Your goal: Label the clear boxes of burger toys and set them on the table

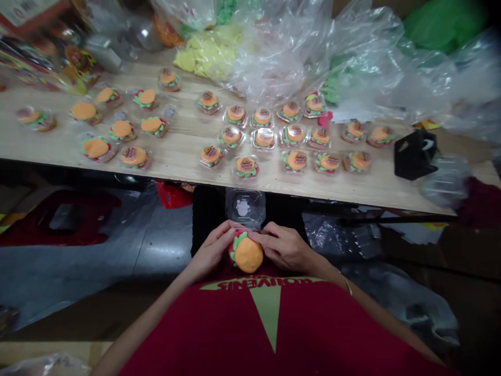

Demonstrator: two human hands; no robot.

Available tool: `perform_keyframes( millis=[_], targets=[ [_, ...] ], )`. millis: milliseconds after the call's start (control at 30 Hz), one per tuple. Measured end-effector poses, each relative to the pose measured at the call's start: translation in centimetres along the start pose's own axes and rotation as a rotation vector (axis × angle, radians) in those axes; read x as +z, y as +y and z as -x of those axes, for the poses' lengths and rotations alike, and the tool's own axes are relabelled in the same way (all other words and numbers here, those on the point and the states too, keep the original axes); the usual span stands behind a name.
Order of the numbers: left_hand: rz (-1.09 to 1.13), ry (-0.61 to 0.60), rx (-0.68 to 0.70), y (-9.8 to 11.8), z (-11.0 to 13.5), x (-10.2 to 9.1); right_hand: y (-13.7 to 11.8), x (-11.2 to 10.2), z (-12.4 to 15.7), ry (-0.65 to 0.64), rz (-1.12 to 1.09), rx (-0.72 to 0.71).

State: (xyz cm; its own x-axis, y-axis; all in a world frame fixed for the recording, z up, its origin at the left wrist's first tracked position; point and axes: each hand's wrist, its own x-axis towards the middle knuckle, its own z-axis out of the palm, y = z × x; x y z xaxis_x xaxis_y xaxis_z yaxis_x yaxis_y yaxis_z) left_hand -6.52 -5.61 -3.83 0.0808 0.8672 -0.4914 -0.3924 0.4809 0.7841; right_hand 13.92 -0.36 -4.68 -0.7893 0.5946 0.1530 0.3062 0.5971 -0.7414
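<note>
A clay-like toy burger (249, 255) with an orange bun, green frills and a red layer sits between my hands, close to my body. Beyond it, a clear plastic clamshell lid (246, 206) with a whitish print stands open towards the table. My left hand (215, 246) is closed at the left side, its fingertips by the burger's green edge. From the right, my right hand (287, 246) is closed around the box edge, index finger on the bun's rim. The lower half of the box is mostly hidden by the burger and my fingers.
Several boxed toy burgers (263, 139) stand in rows on the wooden table (183, 141). More burgers (96, 148) are at the left. Plastic bags (282, 52) with yellow and green material lie behind them. A black holder (415, 154) stands right; a red stool (74, 216) is below left.
</note>
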Motion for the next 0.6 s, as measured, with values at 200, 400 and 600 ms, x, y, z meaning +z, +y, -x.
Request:
perform_keyframes(
  millis=[200,400,600],
  targets=[
    [-0.100,-0.013,0.052,-0.1,-1.0,1.4,1.0,-0.1,-0.9,0.403,-0.563,0.345],
    [-0.138,-0.027,0.048,-0.4,-1.1,1.4,1.2,-1.8,-2.4,0.260,-0.905,0.252],
    [0.082,-0.314,0.113,0.6,0.4,0.0,-0.1,-2.7,-0.8,0.186,-0.526,-0.054]
  ],
)
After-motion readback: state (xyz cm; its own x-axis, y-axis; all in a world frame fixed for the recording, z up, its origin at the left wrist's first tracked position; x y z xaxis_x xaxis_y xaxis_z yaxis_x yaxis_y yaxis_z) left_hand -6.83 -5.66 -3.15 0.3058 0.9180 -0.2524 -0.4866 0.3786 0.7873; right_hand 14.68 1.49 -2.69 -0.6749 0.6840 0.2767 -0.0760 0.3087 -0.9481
